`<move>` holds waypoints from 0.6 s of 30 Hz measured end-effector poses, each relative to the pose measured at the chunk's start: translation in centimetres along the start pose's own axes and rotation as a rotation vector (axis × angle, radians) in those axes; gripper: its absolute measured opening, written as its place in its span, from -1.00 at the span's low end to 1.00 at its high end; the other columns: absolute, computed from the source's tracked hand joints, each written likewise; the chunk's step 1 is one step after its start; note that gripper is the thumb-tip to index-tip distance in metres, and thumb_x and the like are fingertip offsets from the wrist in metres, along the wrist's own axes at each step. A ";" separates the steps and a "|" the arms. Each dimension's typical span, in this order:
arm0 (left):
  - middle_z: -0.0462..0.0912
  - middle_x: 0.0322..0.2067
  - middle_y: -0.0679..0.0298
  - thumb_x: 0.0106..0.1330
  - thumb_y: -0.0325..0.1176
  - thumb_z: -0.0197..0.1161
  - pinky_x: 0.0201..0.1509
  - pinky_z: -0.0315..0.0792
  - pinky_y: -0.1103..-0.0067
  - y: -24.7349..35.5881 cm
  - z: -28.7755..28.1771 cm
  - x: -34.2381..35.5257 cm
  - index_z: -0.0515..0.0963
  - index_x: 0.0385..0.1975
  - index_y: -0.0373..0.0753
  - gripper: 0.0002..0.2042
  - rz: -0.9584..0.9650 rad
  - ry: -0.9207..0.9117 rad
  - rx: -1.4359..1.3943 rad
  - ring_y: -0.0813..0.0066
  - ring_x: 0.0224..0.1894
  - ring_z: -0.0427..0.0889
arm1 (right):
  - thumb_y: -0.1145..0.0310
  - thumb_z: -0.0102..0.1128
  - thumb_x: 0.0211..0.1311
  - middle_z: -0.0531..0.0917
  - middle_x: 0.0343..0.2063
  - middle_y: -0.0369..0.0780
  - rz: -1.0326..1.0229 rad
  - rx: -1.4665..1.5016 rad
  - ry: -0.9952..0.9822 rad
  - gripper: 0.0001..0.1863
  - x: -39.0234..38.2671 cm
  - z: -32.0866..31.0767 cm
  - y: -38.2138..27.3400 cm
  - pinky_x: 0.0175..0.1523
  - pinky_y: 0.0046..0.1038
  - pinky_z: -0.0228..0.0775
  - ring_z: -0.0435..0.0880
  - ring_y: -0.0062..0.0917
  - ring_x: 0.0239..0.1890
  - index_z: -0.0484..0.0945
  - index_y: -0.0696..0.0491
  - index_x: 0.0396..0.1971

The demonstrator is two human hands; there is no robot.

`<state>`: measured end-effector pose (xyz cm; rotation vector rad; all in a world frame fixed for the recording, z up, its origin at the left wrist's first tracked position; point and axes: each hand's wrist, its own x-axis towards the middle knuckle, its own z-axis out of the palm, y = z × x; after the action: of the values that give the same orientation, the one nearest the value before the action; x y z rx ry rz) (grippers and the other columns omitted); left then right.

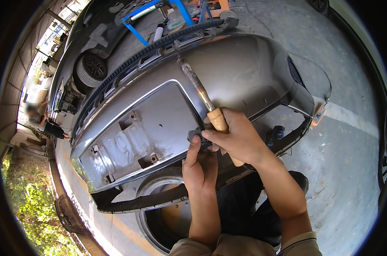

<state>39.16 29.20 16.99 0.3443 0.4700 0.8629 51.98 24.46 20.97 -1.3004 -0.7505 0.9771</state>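
Observation:
A grey-brown car bumper cover (244,64) lies across in front of me, with a recessed plate area showing several square holes. My right hand (240,134) is closed round the wooden handle of a soldering iron (202,94). Its scorched metal shaft points up and away over the bumper. My left hand (200,168) pinches a small dark grey plastic piece (194,135) between thumb and fingers, above the bumper's near edge. The right thumb and fingertips meet this piece too. Its underside is hidden by my fingers.
A wheel (148,230) lies under the bumper's near edge. Blue-and-black power tool (278,133) and orange power strip (318,114) are at right, with a cable. Beyond stand a blue frame (182,13) and dark car (93,36). A person (44,121) is far left.

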 end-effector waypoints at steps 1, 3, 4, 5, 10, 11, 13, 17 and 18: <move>0.60 -0.03 0.24 0.36 -0.41 0.34 0.17 0.37 0.40 0.1 -0.3 0.0 0.50 0.03 -0.26 -0.71 -0.013 0.000 0.002 0.36 -0.01 0.48 | 0.49 0.32 0.23 0.64 -0.51 -0.14 -0.009 -0.046 0.019 -0.77 -0.1 0.3 -0.2 -0.42 -0.43 0.55 0.73 -0.48 -0.52 0.47 0.26 -0.24; 0.59 -0.01 0.24 0.38 -0.41 0.33 0.22 0.37 0.42 0.4 -1.0 0.0 0.49 0.05 -0.28 -0.70 -0.035 -0.001 0.002 0.36 0.03 0.48 | 0.49 0.32 0.21 0.66 -0.51 -0.08 -0.031 -0.143 0.053 -0.77 -0.3 1.2 -0.5 -0.39 -0.37 0.57 0.76 -0.39 -0.51 0.47 0.28 -0.24; 0.59 0.00 0.23 0.38 -0.41 0.33 0.24 0.36 0.42 0.5 -1.1 0.1 0.50 0.06 -0.28 -0.70 -0.027 0.006 0.000 0.36 0.05 0.48 | 0.49 0.32 0.20 0.66 -0.52 -0.07 -0.054 -0.195 0.077 -0.76 -0.3 1.5 -0.3 -0.38 -0.36 0.57 0.77 -0.37 -0.50 0.47 0.28 -0.25; 0.59 0.00 0.23 0.38 -0.41 0.32 0.26 0.36 0.42 0.5 -1.1 0.1 0.50 0.06 -0.29 -0.70 -0.019 0.013 -0.002 0.35 0.06 0.48 | 0.49 0.32 0.20 0.66 -0.52 -0.05 -0.077 -0.246 0.101 -0.76 -0.3 1.8 0.0 -0.38 -0.36 0.58 0.77 -0.34 -0.50 0.47 0.29 -0.25; 0.61 -0.03 0.24 0.38 -0.41 0.33 0.30 0.35 0.39 1.2 -1.7 0.1 0.53 0.03 -0.28 -0.72 -0.013 0.025 -0.045 0.36 0.10 0.48 | 0.48 0.36 0.18 0.68 -0.52 -0.05 -0.055 -0.233 0.131 -0.73 -0.5 3.1 -0.5 -0.37 -0.38 0.60 0.77 -0.34 -0.52 0.50 0.31 -0.24; 0.61 -0.03 0.23 0.38 -0.40 0.34 0.27 0.37 0.40 1.2 -2.1 0.2 0.53 0.03 -0.27 -0.72 -0.007 0.030 -0.046 0.37 0.08 0.49 | 0.49 0.37 0.17 0.69 -0.52 -0.07 -0.038 -0.237 0.140 -0.73 -0.5 3.3 -0.5 -0.38 -0.40 0.60 0.77 -0.37 -0.52 0.51 0.32 -0.23; 0.62 -0.04 0.24 0.38 -0.38 0.34 0.24 0.37 0.42 1.3 -2.2 0.1 0.54 0.02 -0.26 -0.73 -0.019 0.023 -0.041 0.38 0.05 0.50 | 0.50 0.37 0.16 0.69 -0.51 -0.07 -0.049 -0.223 0.133 -0.73 -0.5 3.4 -0.4 -0.38 -0.41 0.60 0.76 -0.39 -0.52 0.51 0.32 -0.23; 0.63 -0.09 0.28 0.38 -0.36 0.34 0.17 0.38 0.45 1.5 -1.9 -0.4 0.55 0.00 -0.25 -0.74 -0.012 -0.007 -0.042 0.40 -0.01 0.52 | 0.51 0.37 0.15 0.69 -0.52 -0.09 -0.046 -0.205 0.132 -0.73 -0.5 3.8 -0.4 -0.39 -0.42 0.60 0.76 -0.42 -0.52 0.51 0.32 -0.23; 0.64 -0.11 0.28 0.38 -0.35 0.34 0.16 0.39 0.45 1.6 -1.8 -0.5 0.56 -0.01 -0.25 -0.75 -0.005 0.015 -0.043 0.41 -0.04 0.52 | 0.50 0.37 0.15 0.69 -0.52 -0.10 -0.046 -0.208 0.137 -0.73 -0.5 3.9 -0.4 -0.39 -0.42 0.59 0.75 -0.42 -0.53 0.51 0.31 -0.23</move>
<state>36.95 29.94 16.35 0.2970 0.4651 0.8704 48.31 25.70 21.95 -1.5079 -0.7880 0.7799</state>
